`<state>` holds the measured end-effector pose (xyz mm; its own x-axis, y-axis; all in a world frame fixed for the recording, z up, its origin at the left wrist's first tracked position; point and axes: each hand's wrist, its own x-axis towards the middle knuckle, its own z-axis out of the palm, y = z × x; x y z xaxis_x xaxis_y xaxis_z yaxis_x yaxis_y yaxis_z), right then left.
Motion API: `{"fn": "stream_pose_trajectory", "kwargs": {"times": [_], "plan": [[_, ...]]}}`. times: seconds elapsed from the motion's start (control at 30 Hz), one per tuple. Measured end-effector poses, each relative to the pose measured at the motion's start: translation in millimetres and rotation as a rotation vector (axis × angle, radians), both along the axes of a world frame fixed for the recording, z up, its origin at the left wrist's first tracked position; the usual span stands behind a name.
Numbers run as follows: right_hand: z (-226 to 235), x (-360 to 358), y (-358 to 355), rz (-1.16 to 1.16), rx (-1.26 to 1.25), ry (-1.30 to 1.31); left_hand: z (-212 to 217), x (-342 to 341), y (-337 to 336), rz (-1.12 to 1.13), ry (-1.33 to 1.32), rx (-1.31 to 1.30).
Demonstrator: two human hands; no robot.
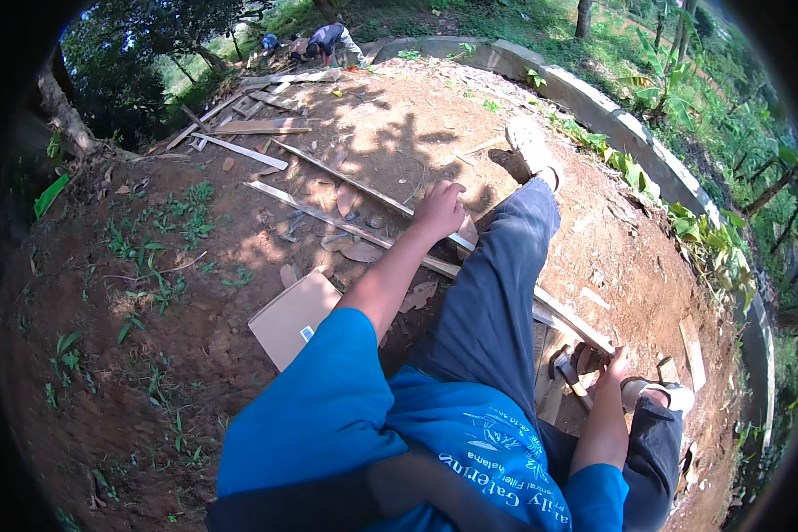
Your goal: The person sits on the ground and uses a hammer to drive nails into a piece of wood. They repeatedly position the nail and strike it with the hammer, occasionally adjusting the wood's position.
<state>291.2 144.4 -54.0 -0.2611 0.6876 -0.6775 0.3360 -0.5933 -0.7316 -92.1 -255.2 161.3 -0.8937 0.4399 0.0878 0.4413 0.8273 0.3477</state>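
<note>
In the head view, you sit on bare red earth with one leg stretched forward, and a long thin wooden slat (390,239) runs across the ground under that leg, from the upper left down toward your right knee. It looks light and stiff, but being so narrow for its length it probably flexes and could snap if you lever it in the middle. The sawn edges likely carry splinters, so take it flat across the wide face, close to where it is supported.

Your left hand (438,211) rests on the slat just beside your thigh. The fingers (449,190) are curled together, knuckles up, pressing down on the wood or wrapped over its edge; which of the two you cannot tell from this angle.

Your right hand (614,365) is low by the near end of the slat, next to your sandalled foot (661,392). Its fingers (621,356) are closed on something small and dark at that end, perhaps a tool, but it is too hidden to name.

A flat piece of cardboard (293,317) lies on the dirt near your left elbow. More slats (248,152) are scattered farther up the slope, a curved concrete kerb (594,105) bounds the plot, and another person (328,40) bends over well apart at the top.
</note>
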Motion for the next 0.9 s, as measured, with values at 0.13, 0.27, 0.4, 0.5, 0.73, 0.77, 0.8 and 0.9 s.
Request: {"fn": "stream_pose_trajectory", "kwargs": {"times": [0.13, 0.27, 0.4, 0.5, 0.73, 0.77, 0.8, 0.9], "plan": [[15, 2, -7, -0.001, -0.023, -0.031, -68, -2, -50, -0.039, -0.060, -0.387], [8, 5, 9, -0.102, -0.081, 0.029, -87, -5, -40, -0.172, -0.141, -0.617], [11, -9, 10, -0.139, -0.057, 0.088, -103, -20, -24, -0.215, -0.183, -0.660], [24, -23, 1, -0.097, -0.033, 0.079, -122, -33, -32, -0.267, -0.187, -0.675], [5, -36, 27, -0.078, 0.041, 0.071, -104, -44, -25, -0.499, -0.027, -0.695], [9, -43, 26, -0.082, 0.044, 0.041, -104, -43, -33, -0.519, -0.015, -0.719], [14, -49, 25, -0.005, 0.033, 0.039, -106, -43, -42, -0.526, -0.009, -0.718], [-16, -58, 54, 0.014, 0.167, 0.067, -108, -49, -39, -0.518, -0.003, -0.701]]}}
